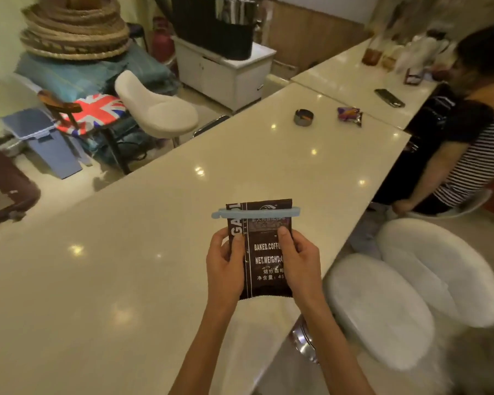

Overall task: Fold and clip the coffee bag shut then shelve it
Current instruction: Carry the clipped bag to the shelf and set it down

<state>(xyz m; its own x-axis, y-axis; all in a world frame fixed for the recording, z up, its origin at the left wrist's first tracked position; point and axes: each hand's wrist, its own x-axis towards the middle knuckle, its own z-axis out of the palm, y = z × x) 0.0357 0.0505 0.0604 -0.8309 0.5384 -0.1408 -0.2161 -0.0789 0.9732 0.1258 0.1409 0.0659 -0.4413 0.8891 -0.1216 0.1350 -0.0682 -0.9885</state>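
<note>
A dark brown coffee bag [264, 252] with white print is held upright above the cream counter [126, 266], near its right edge. A long light-blue clip [255, 212] lies across the bag just below its top, sticking out on both sides. My left hand [226, 263] grips the bag's left side, thumb on the front. My right hand [297, 260] grips the right side, thumb pressed on the front below the clip. The bag's lower edge hangs free between my wrists.
Farther along the counter sit a small dark ashtray [303, 116], a purple snack packet [350, 115] and a phone [389, 97]. A person in a striped shirt [474, 155] sits at the right. White stools [411, 295] stand right of the counter; chairs and a white cabinet [226, 72] stand beyond it.
</note>
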